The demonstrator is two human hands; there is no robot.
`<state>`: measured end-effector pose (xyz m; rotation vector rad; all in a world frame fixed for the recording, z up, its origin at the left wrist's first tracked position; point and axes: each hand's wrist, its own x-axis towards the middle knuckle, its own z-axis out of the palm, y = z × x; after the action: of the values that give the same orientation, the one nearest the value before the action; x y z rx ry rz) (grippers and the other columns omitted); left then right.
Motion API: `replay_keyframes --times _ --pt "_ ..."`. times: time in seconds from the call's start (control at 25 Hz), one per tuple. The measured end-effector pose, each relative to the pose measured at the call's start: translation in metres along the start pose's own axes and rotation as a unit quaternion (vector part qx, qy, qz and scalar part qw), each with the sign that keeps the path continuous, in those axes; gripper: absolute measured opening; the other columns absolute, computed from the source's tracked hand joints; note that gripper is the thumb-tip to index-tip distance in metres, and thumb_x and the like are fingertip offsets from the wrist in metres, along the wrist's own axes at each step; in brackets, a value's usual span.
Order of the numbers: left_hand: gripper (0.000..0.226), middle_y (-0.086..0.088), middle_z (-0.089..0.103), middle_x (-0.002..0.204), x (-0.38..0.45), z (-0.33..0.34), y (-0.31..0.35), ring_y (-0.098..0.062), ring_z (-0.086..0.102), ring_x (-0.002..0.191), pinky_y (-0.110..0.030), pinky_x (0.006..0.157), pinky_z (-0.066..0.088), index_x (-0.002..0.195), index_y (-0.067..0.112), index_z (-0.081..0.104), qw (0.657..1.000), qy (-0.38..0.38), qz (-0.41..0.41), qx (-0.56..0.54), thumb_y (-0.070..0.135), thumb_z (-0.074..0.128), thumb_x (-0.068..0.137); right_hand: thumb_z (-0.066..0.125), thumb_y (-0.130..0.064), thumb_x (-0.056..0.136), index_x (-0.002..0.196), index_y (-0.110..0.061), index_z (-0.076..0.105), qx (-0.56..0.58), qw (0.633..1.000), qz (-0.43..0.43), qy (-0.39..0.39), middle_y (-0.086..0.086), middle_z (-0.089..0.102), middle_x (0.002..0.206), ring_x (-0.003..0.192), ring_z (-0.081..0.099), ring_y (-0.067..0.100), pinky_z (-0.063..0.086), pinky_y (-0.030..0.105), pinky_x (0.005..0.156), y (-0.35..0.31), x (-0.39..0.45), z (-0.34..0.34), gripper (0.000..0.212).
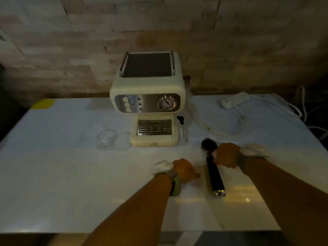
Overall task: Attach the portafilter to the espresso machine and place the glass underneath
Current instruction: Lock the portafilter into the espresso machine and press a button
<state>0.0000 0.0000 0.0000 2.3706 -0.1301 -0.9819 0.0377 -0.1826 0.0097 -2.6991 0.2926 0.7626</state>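
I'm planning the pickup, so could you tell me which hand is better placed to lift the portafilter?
The right hand. It already rests beside the portafilter, near where the handle meets the basket. The left hand lies flat on the table, apart from the handle.

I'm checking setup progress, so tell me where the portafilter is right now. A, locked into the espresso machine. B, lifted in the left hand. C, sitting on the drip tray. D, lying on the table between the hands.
D: the portafilter lies flat on the table, right of the espresso machine, with the right hand at its neck.
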Motion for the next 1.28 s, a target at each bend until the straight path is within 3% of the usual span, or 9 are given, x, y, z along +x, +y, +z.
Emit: replay_keyframes --times 0.16,0.32,0.48,0.6,0.68,0.84,1.0,1.12,1.28 --pt "0.031 -0.012 0.067 0.083 0.017 0.030 0.013 -0.030 0.068 0.081 -0.040 0.080 0.056 0.087 0.010 0.068 0.990 0.012 -0.001 -0.138 0.040 0.067 0.082 0.062 -0.034 0.089 0.064 -0.007 0.057 0.061 0.997 0.038 -0.025 0.011 0.062 0.059 0.052 0.061 0.026 0.058 0.035 0.056 0.010 0.008 0.009 0.037" --pt "0.029 -0.005 0.060 0.065 0.034 0.052 0.019 -0.024 0.059 0.067 -0.032 0.061 0.048 0.065 0.017 0.061 0.979 0.061 -0.026 -0.192 0.041 0.072 0.075 0.068 -0.028 0.084 0.071 -0.001 0.063 0.151 0.987 0.043 -0.034 0.016 0.066 0.067 0.064 0.068 0.033 0.062 0.040 0.065 0.005 0.011 0.016 0.030" --pt "0.024 -0.006 0.061 0.073 0.044 0.060 0.028 -0.022 0.057 0.067 -0.029 0.059 0.043 0.074 0.015 0.070 0.978 0.078 -0.022 -0.190 0.038 0.073 0.075 0.071 -0.018 0.080 0.095 0.009 0.067 0.192 0.981 0.030 -0.026 0.027 0.069 0.096 0.087 0.068 0.040 0.058 0.053 0.083 0.005 0.018 0.024 0.031" --pt "0.023 -0.007 0.063 0.073 0.048 0.064 0.028 -0.023 0.059 0.068 -0.031 0.062 0.047 0.067 0.018 0.064 0.976 0.086 -0.026 -0.198 0.037 0.073 0.075 0.069 -0.019 0.081 0.095 0.009 0.068 0.199 0.979 0.017 -0.032 0.027 0.070 0.099 0.092 0.068 0.039 0.057 0.051 0.086 0.007 0.017 0.026 0.032" --pt "0.024 -0.007 0.064 0.075 0.049 0.062 0.025 -0.023 0.060 0.068 -0.030 0.062 0.050 0.081 0.011 0.072 0.971 0.081 -0.029 -0.223 0.034 0.074 0.074 0.067 -0.021 0.082 0.096 0.009 0.068 0.187 0.981 0.013 -0.046 0.027 0.070 0.101 0.093 0.068 0.036 0.057 0.047 0.086 0.004 0.017 0.026 0.034" --pt "0.036 -0.012 0.066 0.086 0.044 0.056 0.019 -0.028 0.065 0.077 -0.038 0.076 0.057 0.098 0.004 0.070 0.958 0.077 -0.032 -0.275 0.028 0.077 0.072 0.070 -0.019 0.079 0.090 0.011 0.069 0.230 0.972 0.009 -0.041 0.029 0.071 0.094 0.084 0.071 0.038 0.060 0.052 0.076 -0.003 0.016 0.026 0.032" --pt "0.023 -0.022 0.070 0.097 0.028 0.045 0.001 -0.036 0.068 0.094 -0.050 0.085 0.055 0.090 0.003 0.071 0.933 0.085 -0.002 -0.348 0.016 0.077 0.072 0.072 -0.023 0.078 0.088 0.007 0.070 0.255 0.966 0.003 -0.047 0.027 0.073 0.091 0.079 0.073 0.036 0.061 0.053 0.072 -0.020 0.009 0.032 0.032" --pt "0.009 -0.024 0.071 0.101 0.011 0.031 -0.021 -0.035 0.068 0.097 -0.049 0.087 0.055 0.080 0.010 0.070 0.918 0.076 0.012 -0.389 0.009 0.076 0.073 0.074 -0.026 0.077 0.080 0.005 0.069 0.286 0.957 -0.010 -0.045 0.028 0.072 0.090 0.079 0.071 0.036 0.060 0.055 0.074 -0.039 0.000 0.038 0.032" --pt "0.016 -0.024 0.071 0.101 -0.013 0.016 -0.062 -0.032 0.070 0.094 -0.046 0.083 0.057 0.085 0.011 0.068 0.913 0.089 0.019 -0.397 0.007 0.077 0.072 0.073 -0.027 0.080 0.096 0.007 0.066 0.314 0.946 -0.045 -0.073 0.029 0.070 0.098 0.089 0.070 0.040 0.058 0.055 0.081 -0.073 -0.015 0.055 0.039"
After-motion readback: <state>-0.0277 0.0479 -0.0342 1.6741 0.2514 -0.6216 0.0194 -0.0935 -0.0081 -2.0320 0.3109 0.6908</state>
